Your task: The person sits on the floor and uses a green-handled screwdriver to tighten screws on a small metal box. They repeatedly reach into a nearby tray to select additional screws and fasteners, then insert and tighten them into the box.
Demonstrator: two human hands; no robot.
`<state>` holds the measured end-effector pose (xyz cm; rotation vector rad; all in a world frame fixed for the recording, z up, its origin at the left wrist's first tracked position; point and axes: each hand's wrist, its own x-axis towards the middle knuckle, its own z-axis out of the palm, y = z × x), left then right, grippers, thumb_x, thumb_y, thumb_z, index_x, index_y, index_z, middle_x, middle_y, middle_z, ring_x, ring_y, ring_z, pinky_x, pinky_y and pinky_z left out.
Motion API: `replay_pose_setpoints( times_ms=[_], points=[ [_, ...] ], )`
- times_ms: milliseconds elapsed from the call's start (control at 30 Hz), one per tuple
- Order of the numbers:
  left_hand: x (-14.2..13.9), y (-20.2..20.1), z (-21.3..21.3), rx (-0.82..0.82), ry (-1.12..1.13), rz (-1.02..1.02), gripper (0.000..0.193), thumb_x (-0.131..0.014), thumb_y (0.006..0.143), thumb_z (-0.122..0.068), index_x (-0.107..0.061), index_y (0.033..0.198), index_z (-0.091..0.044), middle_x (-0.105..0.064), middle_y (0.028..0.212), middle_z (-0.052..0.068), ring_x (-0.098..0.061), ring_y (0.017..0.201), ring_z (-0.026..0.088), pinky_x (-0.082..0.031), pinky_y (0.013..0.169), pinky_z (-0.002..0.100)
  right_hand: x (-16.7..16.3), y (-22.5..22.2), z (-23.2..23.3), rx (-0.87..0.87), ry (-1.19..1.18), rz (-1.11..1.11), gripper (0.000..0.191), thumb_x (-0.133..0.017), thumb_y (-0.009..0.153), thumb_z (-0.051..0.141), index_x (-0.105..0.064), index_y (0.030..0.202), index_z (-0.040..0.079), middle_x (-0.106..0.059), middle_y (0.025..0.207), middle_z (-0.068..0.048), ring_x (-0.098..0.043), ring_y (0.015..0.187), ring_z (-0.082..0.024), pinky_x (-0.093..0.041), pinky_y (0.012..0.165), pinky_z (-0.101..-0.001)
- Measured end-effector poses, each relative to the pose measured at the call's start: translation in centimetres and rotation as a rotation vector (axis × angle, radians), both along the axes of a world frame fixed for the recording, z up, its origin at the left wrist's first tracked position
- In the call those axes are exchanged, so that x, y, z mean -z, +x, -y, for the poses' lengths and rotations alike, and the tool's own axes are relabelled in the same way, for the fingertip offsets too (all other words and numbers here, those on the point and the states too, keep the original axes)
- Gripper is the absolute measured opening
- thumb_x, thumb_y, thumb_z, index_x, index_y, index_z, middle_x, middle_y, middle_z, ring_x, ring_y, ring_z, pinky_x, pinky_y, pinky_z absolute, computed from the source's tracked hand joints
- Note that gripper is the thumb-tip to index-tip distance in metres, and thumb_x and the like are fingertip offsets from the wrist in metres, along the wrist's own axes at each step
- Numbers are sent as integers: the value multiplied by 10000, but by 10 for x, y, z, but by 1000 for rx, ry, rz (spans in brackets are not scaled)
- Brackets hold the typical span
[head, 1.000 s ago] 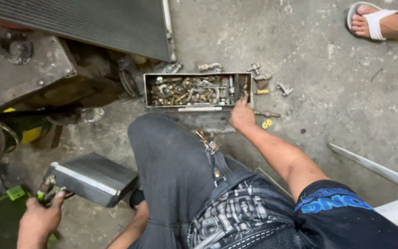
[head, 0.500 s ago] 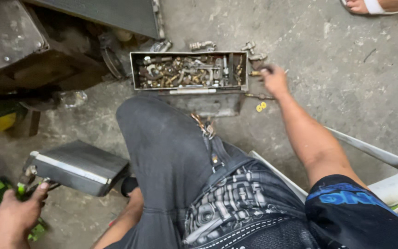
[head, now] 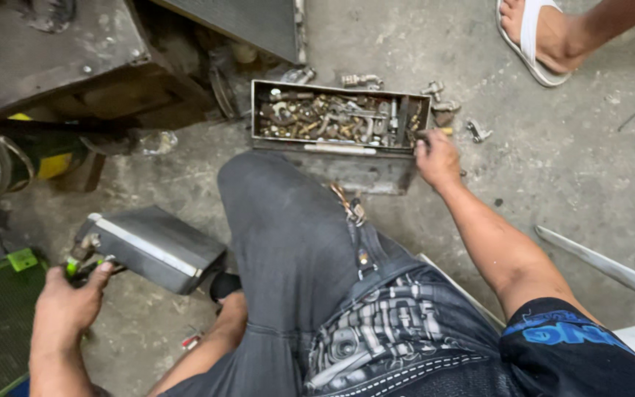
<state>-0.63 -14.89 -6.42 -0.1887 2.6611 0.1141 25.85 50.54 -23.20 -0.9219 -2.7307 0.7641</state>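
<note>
Head view: right hand (head: pixel 436 156) rests with curled fingers on the right end of the metal tray (head: pixel 332 144) of bolts on the concrete floor (head: pixel 567 169). Left hand (head: pixel 67 305) grips the fittings of a grey metal coil block (head: pixel 152 246) lying near the left knee.

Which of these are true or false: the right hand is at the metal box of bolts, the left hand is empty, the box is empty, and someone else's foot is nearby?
1. The right hand reaches the right end of the metal box. True.
2. The left hand is empty. False: it grips the green-tipped fittings at the end of a flat metal coil unit.
3. The box is empty. False: it is full of bolts and fittings.
4. A sandalled foot stands on the concrete, top right. True.
</note>
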Motion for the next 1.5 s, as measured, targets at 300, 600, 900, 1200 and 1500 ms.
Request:
replay_pose_setpoints(
  times_ms=[300, 600, 900, 1200, 1500],
  points=[
    [2, -7, -7, 7, -23, 29, 908, -767, 848, -602, -546, 1378, 101, -650, 1217, 415, -621, 1199, 533, -496, 1004, 537, 15, -103, 32, 234, -511, -28, 580, -749, 859, 157, -476, 1349, 9, -716, 931, -156, -711, 825, -311, -578, 703, -429],
    [1, -8, -4, 6, -56, 61, 886, -753, 870, -623, -563, 1343, 101, -660, 1188, 422, -631, 1175, 548, -504, 983, 551, 9, -89, 104, -584, -397, -200, 359, -685, 969, 166, -681, 1313, 62, -642, 1441, -159, -650, 1277, -366, -525, 1047, -474],
    [-4, -11, -14, 7, -39, 71, 885, -752, 859, -618, -567, 1351, 94, -668, 1195, 412, -635, 1186, 528, -500, 1003, 537, 12, -66, 69, -15, -121, 543, 709, -605, 948, 428, -439, 1507, 26, -443, 1500, -320, -612, 1182, -461, -526, 963, -506],
    [-3, -13, -16, -5, -20, 81, 932, -741, 844, -611, -516, 1395, 105, -654, 1237, 401, -626, 1220, 508, -491, 1031, 518, 24, -68, 61, -97, -140, 606, 632, -550, 978, 497, -514, 1493, 133, -404, 1547, -311, -563, 1278, -463, -485, 1038, -514],
    [-2, -13, -19, -7, -43, 70, 942, -718, 859, -635, -499, 1417, 92, -649, 1247, 397, -620, 1224, 511, -488, 1038, 516, 28, -64, 59, -168, -109, 612, 705, -678, 901, 429, -485, 1512, 131, -386, 1555, -321, -571, 1275, -458, -504, 1027, -502]
  ],
)
